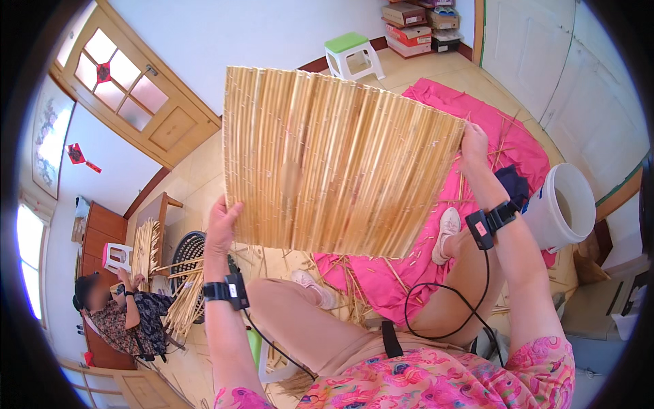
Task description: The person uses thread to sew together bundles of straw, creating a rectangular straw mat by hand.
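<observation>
The woven straw mat (327, 160) is held up in the air in front of the person, above their knees, its stalks running up and down. The left hand (221, 225) grips the mat's lower left corner, fingers closed around the edge with the thumb along the front. The right hand (473, 144) is closed on the upper right edge, fingers curled behind it. Each wrist carries a black strapped device with a cable.

Below the mat, loose straw (354, 283) lies scattered over a pink cloth (518, 146) spread on the floor, and a white bucket (565, 204) stands just beside the cloth on the right. Further left, another person (126, 313) sits working with bundles of stalks. A green-topped stool (349, 53) stands near the far wall.

Held only at two opposite corners, the mat could likely sag or twist, and stalks might slip out of the binding if the grip loosens.
</observation>
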The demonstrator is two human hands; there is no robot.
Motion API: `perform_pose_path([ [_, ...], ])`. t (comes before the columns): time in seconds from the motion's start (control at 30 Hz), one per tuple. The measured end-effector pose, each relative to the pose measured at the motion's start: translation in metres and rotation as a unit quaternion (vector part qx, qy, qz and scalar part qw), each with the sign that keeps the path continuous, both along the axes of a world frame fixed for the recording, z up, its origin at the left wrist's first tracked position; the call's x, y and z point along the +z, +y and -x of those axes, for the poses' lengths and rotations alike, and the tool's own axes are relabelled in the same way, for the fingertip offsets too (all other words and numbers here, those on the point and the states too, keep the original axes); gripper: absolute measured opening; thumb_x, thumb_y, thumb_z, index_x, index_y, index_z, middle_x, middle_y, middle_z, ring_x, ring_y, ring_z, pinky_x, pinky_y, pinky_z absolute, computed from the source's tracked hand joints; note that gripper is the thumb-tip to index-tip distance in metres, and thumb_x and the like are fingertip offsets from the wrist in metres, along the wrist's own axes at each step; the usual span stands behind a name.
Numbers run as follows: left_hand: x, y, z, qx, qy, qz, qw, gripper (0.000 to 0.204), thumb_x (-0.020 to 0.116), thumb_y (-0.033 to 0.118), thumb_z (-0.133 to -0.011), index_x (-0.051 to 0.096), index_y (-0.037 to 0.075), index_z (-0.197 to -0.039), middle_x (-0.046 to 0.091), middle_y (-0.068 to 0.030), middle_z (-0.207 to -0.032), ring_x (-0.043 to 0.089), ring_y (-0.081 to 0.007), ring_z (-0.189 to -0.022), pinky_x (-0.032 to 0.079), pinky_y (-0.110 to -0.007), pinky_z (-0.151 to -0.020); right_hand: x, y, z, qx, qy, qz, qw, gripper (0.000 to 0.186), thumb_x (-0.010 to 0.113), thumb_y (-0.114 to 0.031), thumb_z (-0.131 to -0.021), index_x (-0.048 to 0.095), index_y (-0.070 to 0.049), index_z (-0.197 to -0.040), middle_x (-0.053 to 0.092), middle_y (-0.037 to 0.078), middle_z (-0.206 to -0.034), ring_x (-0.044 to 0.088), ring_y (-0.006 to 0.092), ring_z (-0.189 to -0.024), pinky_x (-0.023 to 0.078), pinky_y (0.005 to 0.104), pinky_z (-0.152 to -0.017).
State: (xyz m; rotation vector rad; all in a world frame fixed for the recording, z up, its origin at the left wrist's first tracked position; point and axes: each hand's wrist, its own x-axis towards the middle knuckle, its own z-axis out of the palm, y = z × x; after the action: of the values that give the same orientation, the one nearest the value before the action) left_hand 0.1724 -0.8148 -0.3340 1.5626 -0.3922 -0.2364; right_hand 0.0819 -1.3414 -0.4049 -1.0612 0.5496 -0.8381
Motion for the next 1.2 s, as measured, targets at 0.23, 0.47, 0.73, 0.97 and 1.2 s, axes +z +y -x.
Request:
perform_pose_path([
  [0.23, -0.055, -0.016, -0.016, -0.052, 0.079, -0.017, 0.995, 0.042, 0.071, 0.01, -0.083, 0.056, 0.002, -0.121, 0.065, -0.0062, -0.112, 0.061, -0.0133, -0.101, 0.047, -0.03, -0.092, -0.035, -0.033, -0.015, -0.074, -0.025, -0.036, 0.996, 0.016, 0.051, -0.013, -0.095, 0.06, -0.002, -0.1, 0.062, 0.006, -0.088, 0.06, 0.0156, -0.08, 0.05, 0.0306, -0.072],
  [0.47, -0.092, -0.019, -0.033, -0.038, 0.105, -0.009, 0.994, 0.041, 0.071, 0.007, -0.081, 0.057, 0.0, -0.12, 0.065, -0.006, -0.112, 0.061, -0.0129, -0.1, 0.047, -0.028, -0.09, -0.031, -0.03, -0.019, -0.088, -0.005, -0.036, 0.995, 0.019, 0.05, -0.015, -0.094, 0.061, -0.001, -0.102, 0.061, 0.006, -0.091, 0.06, 0.0172, -0.083, 0.05, 0.0324, -0.074],
  [0.73, -0.082, -0.027, -0.033, -0.039, 0.09, -0.082, 0.992, 0.036, 0.07, 0.003, -0.08, 0.06, -0.001, -0.114, 0.066, -0.006, -0.108, 0.062, -0.0125, -0.094, 0.048, -0.028, -0.086, -0.019, -0.027, -0.029, -0.126, -0.031, -0.036, 0.991, 0.018, 0.052, -0.012, -0.092, 0.062, -0.001, -0.1, 0.061, 0.006, -0.09, 0.058, 0.0144, -0.081, 0.047, 0.0284, -0.074],
  [0.97, -0.08, -0.053, -0.028, 0.014, -0.044, -0.108, 0.993, 0.02, 0.073, 0.005, -0.078, 0.069, 0.002, -0.097, 0.069, -0.0046, -0.097, 0.063, -0.0126, -0.086, 0.048, -0.027, -0.08, -0.017, -0.027, -0.046, -0.193, 0.026, 0.066, 0.979, 0.016, 0.049, -0.012, -0.094, 0.059, 0.0, -0.097, 0.064, 0.009, -0.095, 0.062, 0.0161, -0.083, 0.048, 0.0266, -0.07],
  [1.2, -0.051, -0.105, 0.015, 0.066, -0.555, -0.316, 0.767, 0.036, 0.068, 0.003, -0.062, 0.068, 0.015, -0.096, 0.063, -0.0023, -0.086, 0.058, -0.023, -0.078, 0.049, -0.035, -0.074, -0.018, -0.031, -0.033, -0.045, 0.024, -0.128, 0.99, 0.019, 0.05, -0.011, -0.093, 0.054, 0.0, -0.107, 0.067, 0.012, -0.091, 0.066, 0.0186, -0.076, 0.046, 0.0248, -0.05],
])
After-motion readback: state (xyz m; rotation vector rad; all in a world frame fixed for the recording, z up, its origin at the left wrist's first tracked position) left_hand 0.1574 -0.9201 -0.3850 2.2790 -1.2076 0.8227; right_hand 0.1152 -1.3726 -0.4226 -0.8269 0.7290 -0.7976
